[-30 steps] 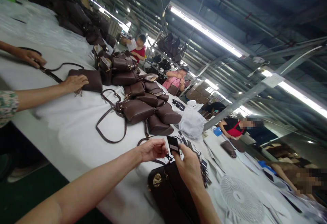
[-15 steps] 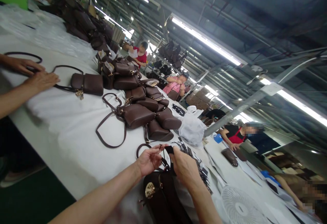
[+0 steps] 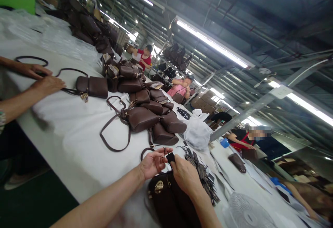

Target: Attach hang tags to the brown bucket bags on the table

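Observation:
My left hand (image 3: 154,164) pinches a thin black cord between thumb and fingertips. Close beside it, my right hand (image 3: 185,172) grips a small black tag (image 3: 170,157) on that cord. Below both hands stands a dark brown bag (image 3: 169,198) with a round gold clasp. Part of its strap loops out on the white table (image 3: 78,158) to the left of my left hand. A pile of black tags with cords (image 3: 199,165) lies just right of my right hand.
Several brown bags (image 3: 143,119) lie beyond my hands. At the left, another person's hands (image 3: 49,84) hold the strap of a brown bag (image 3: 92,87). A white fan (image 3: 248,214) stands at the lower right; a plastic bag (image 3: 197,132) lies farther back.
The view has shifted slightly. The black tag has tilted and more of its face shows between my hands. The bag below appears turned slightly, its clasp farther right.

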Demonstrator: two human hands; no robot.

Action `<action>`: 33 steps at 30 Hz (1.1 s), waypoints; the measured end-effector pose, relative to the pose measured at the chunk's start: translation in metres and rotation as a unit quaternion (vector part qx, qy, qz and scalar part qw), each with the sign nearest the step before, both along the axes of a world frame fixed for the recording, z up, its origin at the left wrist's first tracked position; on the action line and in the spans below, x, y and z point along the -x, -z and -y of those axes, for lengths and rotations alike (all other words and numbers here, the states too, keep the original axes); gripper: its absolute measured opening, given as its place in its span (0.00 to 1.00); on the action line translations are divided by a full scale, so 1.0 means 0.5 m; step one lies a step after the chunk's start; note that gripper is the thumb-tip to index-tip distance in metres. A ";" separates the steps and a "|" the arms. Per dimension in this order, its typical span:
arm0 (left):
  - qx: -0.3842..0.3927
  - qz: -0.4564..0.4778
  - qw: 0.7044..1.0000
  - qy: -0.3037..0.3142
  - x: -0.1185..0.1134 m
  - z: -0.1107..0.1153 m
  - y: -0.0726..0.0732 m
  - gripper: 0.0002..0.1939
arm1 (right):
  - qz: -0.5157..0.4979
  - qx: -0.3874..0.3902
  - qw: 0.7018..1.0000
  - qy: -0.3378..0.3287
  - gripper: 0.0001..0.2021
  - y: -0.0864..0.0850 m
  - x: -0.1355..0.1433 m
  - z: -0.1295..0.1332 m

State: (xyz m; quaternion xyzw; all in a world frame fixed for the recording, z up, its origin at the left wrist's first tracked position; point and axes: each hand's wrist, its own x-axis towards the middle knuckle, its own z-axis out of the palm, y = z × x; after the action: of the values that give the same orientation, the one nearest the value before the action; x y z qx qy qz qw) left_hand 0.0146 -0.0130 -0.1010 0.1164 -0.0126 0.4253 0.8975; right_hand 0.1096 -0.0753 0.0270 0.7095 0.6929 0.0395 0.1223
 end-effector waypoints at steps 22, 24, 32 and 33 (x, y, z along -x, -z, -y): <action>-0.418 -0.579 0.673 -0.194 0.168 0.024 -0.090 0.08 | -0.211 -0.120 0.965 -0.101 0.14 0.039 -0.082 0.016; -0.446 -0.630 0.625 -0.116 0.232 0.045 -0.062 0.06 | -0.231 -0.126 0.962 -0.077 0.17 0.044 -0.085 0.021; -0.427 -0.549 0.717 -0.056 0.203 0.071 0.012 0.08 | -0.336 -0.085 0.933 -0.099 0.36 0.020 -0.084 0.049; -0.391 -0.507 0.767 -0.036 0.164 0.059 0.009 0.11 | -0.336 -0.087 0.933 -0.091 0.40 0.013 -0.084 0.059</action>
State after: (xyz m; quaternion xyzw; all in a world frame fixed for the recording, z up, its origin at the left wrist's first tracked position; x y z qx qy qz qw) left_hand -0.0674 -0.0426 -0.1053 0.6560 0.2838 0.2947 0.6342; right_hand 0.1518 -0.1048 0.0207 0.6228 0.7493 -0.1302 -0.1836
